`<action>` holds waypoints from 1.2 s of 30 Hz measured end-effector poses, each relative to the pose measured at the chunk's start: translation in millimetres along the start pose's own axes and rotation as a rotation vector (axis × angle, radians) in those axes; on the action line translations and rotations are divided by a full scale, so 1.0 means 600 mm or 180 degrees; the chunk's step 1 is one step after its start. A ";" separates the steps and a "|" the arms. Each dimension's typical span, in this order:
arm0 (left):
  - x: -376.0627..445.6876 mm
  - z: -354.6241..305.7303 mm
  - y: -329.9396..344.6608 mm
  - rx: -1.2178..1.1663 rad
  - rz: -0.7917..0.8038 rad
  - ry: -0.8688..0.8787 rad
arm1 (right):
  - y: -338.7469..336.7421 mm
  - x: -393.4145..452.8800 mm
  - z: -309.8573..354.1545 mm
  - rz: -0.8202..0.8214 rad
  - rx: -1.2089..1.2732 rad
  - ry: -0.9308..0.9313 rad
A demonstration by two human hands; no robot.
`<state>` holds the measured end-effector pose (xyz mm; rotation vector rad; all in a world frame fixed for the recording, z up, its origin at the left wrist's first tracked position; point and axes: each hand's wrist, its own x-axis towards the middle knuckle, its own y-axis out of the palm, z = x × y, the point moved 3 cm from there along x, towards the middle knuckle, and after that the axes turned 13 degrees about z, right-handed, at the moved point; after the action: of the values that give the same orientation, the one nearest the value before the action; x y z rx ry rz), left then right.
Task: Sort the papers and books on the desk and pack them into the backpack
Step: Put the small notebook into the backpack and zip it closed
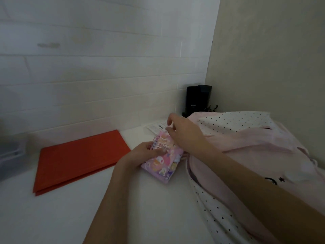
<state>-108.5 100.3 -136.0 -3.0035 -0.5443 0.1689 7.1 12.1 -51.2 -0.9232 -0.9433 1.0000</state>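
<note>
Notebook [162,160], the small pink spiral-bound one with cartoon stickers, sits at the middle of my head view, just at 9 o'clock of the pink backpack [246,147] lying on the white desk [140,208]. My left hand [140,152] grips it along the spiral edge, thumb across the cover. My right hand [182,131] hovers at its far corner, fingers loosely curled; whether they pinch the corner or only touch it I cannot tell.

At 9 o'clock of the notebook lies the red folder [79,159], flat and apart. At 12 o'clock, white paper slips [156,126] peek from behind my right hand.

I judge the risk is in the bag's mouth: its floppy dotted lining [233,121] may fold over the opening, so the notebook could snag by its spiral wire or bend a corner. My right forearm could also drag the slips off.
</note>
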 end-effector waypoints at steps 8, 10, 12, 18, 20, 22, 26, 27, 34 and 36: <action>0.018 0.018 -0.026 0.0927 -0.0819 0.0056 | 0.128 0.171 -0.039 0.1182 0.0415 0.0358; 0.017 0.022 -0.038 0.0790 -0.0922 0.0063 | 0.157 0.199 -0.047 0.1358 0.0373 0.0506; 0.018 0.021 -0.040 0.0727 -0.0862 0.0007 | 0.183 0.214 -0.062 0.1417 -0.0097 0.0836; 0.028 0.023 -0.043 0.0794 -0.0688 -0.0299 | 0.202 0.238 -0.070 0.1433 -0.0827 0.0897; 0.021 0.018 -0.037 0.0658 -0.0327 -0.0462 | 0.193 0.231 -0.058 0.1390 -0.1364 0.0617; 0.010 0.012 -0.033 0.0596 0.0040 -0.0630 | 0.184 0.213 -0.043 0.1323 -0.1550 0.0456; -0.016 -0.014 -0.023 0.0930 0.0794 -0.0981 | 0.147 0.146 -0.030 0.0995 -0.1463 0.0295; -0.021 -0.024 -0.015 0.1115 0.0950 -0.1087 | 0.133 0.124 -0.029 0.0891 -0.1495 0.0301; -0.013 -0.032 0.091 0.2334 0.0583 -0.0455 | 0.034 0.001 0.022 -0.0387 -0.0645 0.0367; -0.008 -0.023 0.109 0.2315 0.0094 -0.0017 | -0.001 -0.033 0.022 -0.0785 0.0023 0.0515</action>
<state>-88.9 36.5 -128.4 -2.3023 -0.3372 0.3002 -10.1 -4.4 -50.8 -0.8452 -0.8914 0.7084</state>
